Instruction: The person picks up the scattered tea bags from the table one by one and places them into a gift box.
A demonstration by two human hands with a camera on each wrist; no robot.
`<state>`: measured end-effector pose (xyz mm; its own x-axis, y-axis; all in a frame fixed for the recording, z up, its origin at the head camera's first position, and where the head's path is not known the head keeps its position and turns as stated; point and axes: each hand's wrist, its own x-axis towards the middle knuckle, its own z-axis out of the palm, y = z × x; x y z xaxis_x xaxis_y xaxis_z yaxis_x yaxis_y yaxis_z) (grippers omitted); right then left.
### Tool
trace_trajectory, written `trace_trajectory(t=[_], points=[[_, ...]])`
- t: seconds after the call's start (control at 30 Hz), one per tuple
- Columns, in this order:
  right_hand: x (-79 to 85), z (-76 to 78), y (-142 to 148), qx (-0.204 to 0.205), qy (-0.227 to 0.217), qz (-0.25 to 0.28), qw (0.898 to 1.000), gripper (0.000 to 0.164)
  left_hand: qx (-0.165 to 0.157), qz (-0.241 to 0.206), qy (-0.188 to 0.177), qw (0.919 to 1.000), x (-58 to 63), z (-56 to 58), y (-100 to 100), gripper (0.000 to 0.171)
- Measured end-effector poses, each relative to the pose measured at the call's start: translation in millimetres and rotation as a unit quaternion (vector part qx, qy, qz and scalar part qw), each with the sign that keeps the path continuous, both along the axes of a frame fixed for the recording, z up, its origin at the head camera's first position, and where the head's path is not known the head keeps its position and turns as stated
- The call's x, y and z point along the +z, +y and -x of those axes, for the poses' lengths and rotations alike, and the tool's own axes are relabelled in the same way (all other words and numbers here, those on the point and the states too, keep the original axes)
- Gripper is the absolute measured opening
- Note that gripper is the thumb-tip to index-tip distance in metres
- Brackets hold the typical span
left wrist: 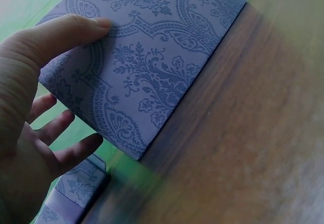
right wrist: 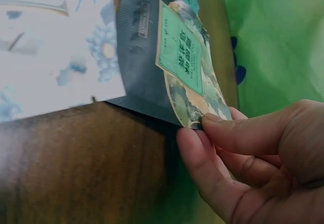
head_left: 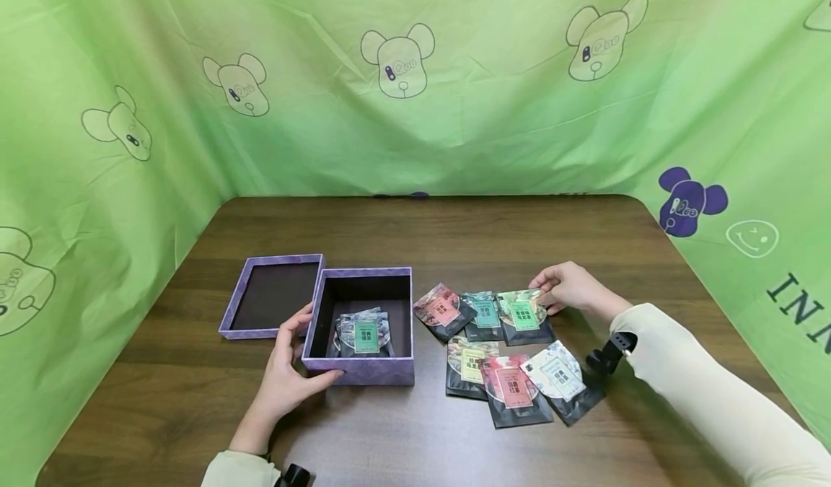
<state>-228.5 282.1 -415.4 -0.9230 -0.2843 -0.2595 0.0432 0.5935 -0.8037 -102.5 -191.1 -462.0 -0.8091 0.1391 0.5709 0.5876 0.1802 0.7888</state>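
A purple patterned box (head_left: 366, 373) stands with its top off. Inside lie a few tea sachets (head_left: 366, 334), the top one with a green label. At the box's front left corner is my left hand (head_left: 286, 371): its thumb presses the front wall (left wrist: 147, 67) and the other fingers reach along the left side. My right hand (head_left: 571, 288) pinches the right edge of a black tea sachet with a bright green label (head_left: 524, 317) between thumb and fingers. In the right wrist view that sachet (right wrist: 182, 57) tilts, its pinched corner raised off the table.
Left of the box lies its purple lid (head_left: 279, 296), inside up. Other sachets lie on the wooden table (head_left: 422, 227): red (head_left: 444, 310), teal (head_left: 483, 314), yellow (head_left: 470, 364), pink (head_left: 515, 389) and white (head_left: 560, 377), some overlapping. Green curtains (head_left: 467, 133) surround the table.
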Motion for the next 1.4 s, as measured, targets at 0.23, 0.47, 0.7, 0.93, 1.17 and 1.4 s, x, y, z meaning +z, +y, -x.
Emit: trace_trajectory(t=[0.23,0.47,0.7,0.93,1.17,1.4], points=[[7.6,2.4,0.7,0.013,-0.008,0.018,1.000,0.024,-0.001,-0.003,0.001,1.0000,-1.6,0.0,-0.4,0.090],[23.4,7.0,3.3,0.022,-0.015,0.045,0.999,0.027,-0.008,-0.005,0.000,1.0000,-1.0,1.0,0.0,0.091],[38.9,10.8,1.3,0.014,-0.022,0.057,0.998,0.032,-0.007,-0.001,0.005,1.0000,-0.5,0.9,0.6,0.094],[50.3,13.9,-6.6,0.007,-0.026,0.076,0.997,0.034,-0.006,-0.006,0.003,1.0000,-1.7,0.7,-0.1,0.092],[64.1,15.4,-16.1,0.006,-0.021,0.084,0.996,0.034,-0.007,-0.010,0.003,0.9999,-1.0,-0.7,0.0,0.093],[80.9,15.8,-26.0,0.007,-0.014,0.085,0.996,0.035,-0.011,-0.010,0.001,0.9999,-0.5,0.7,0.9,0.092]])
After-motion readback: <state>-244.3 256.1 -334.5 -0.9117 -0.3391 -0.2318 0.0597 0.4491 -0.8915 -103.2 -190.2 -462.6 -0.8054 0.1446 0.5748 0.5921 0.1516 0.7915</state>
